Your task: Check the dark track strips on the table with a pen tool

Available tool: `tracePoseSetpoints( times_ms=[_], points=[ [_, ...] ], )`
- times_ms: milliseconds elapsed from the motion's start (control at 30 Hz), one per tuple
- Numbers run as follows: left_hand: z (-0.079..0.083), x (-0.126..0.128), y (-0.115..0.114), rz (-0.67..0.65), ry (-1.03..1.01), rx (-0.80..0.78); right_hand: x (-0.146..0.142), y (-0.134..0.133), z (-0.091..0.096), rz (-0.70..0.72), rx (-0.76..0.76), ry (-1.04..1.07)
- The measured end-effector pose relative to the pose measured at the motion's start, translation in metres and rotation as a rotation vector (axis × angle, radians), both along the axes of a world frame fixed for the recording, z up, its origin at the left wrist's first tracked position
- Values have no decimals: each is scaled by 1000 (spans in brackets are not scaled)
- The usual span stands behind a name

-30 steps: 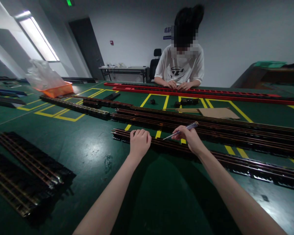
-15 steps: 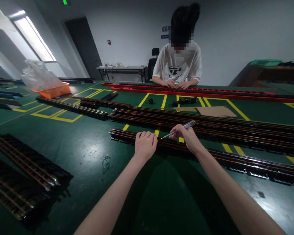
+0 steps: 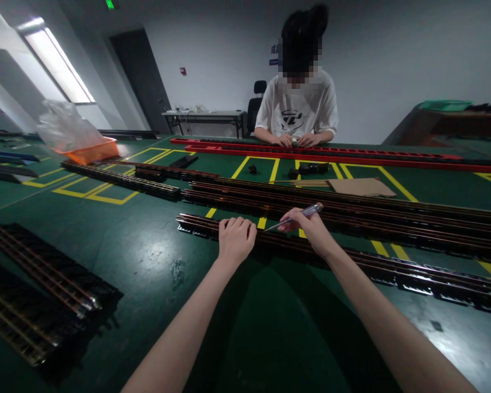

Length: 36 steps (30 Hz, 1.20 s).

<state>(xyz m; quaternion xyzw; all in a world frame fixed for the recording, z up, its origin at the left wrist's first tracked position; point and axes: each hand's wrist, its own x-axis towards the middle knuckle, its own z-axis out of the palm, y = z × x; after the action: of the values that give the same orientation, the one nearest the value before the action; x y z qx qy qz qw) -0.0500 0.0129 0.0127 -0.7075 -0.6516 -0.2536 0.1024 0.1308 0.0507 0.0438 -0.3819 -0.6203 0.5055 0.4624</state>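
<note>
A long black rail with copper-coloured strips [image 3: 376, 266] runs across the table in front of me. Near its left end, my left hand [image 3: 236, 240] is wrapped over it, fingers curled round the far side. My right hand [image 3: 305, 225] is closed on a screwdriver [image 3: 311, 209] with a clear handle. The thin shaft slants down to the left, its tip at the rail just right of my left hand. Whether the tip touches the rail, I cannot tell. Behind lie several similar dark rails [image 3: 352, 210], side by side.
Shorter rail pieces [image 3: 41, 273] lie at the left. An orange tray [image 3: 88, 151] holds a plastic bag [image 3: 65, 126]. Brown cardboard [image 3: 362, 186] and small black parts [image 3: 313, 167] sit beyond the rails. Across the table, a person [image 3: 297, 109] works at a red frame [image 3: 352, 157].
The rail has slid a little to the left, with my left hand on it. My right hand and the screwdriver have shifted slightly left too.
</note>
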Motion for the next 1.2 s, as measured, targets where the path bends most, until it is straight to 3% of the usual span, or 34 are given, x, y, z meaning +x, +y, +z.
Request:
tracePoseSetpoints(
  times_ms=[1200],
  points=[
    [1,-13,3,65,-17,23,7,6,-4,-108,-57,118]
  ],
)
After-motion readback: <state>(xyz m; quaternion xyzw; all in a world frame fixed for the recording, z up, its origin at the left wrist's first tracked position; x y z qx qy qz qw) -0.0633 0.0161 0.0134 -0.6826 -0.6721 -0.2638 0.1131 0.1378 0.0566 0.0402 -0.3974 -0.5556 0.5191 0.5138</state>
